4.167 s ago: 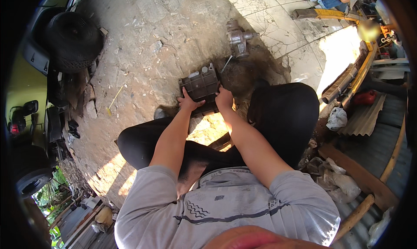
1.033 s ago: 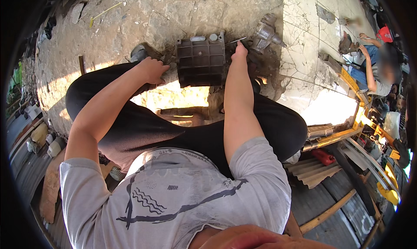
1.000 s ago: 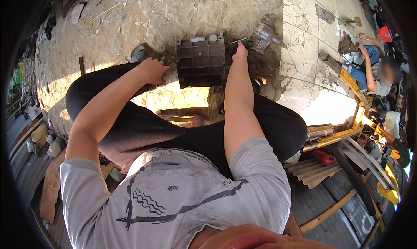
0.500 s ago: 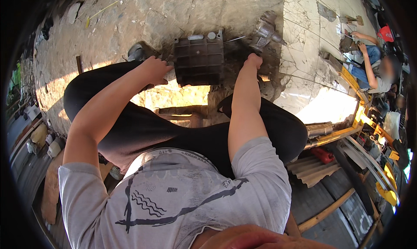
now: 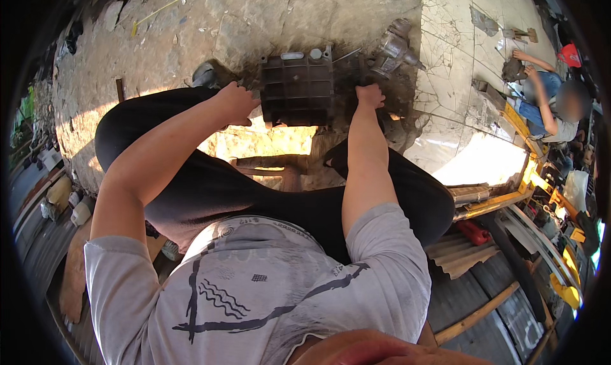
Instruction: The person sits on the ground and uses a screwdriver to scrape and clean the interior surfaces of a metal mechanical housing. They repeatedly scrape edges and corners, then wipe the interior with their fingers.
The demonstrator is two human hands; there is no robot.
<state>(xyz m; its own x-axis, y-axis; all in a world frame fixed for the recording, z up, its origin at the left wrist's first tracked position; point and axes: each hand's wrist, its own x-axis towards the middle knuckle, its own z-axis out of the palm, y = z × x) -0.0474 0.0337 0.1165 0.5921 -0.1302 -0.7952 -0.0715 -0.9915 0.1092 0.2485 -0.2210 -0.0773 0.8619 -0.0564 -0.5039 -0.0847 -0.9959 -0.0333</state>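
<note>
Both the left hand (image 5: 234, 103) and right hand (image 5: 370, 96) grasp the heavy-looking, rigid, probably greasy metal casing (image 5: 297, 88) by its left and right edges.

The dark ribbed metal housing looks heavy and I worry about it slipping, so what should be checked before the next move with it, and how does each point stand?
1. Left hand on the dark ribbed housing: ok, it rests at the left edge.
2. Right hand on the housing: ok, it closes on the right edge.
3. Firmness of each grip: cannot tell, the fingers are hidden.
4. Housing supported: ok, it sits on the cracked concrete floor.
5. Space beside it: not ok, a grey metal part lies close at its right.
6. Other person nearby: ok, well apart at the far right.
</note>
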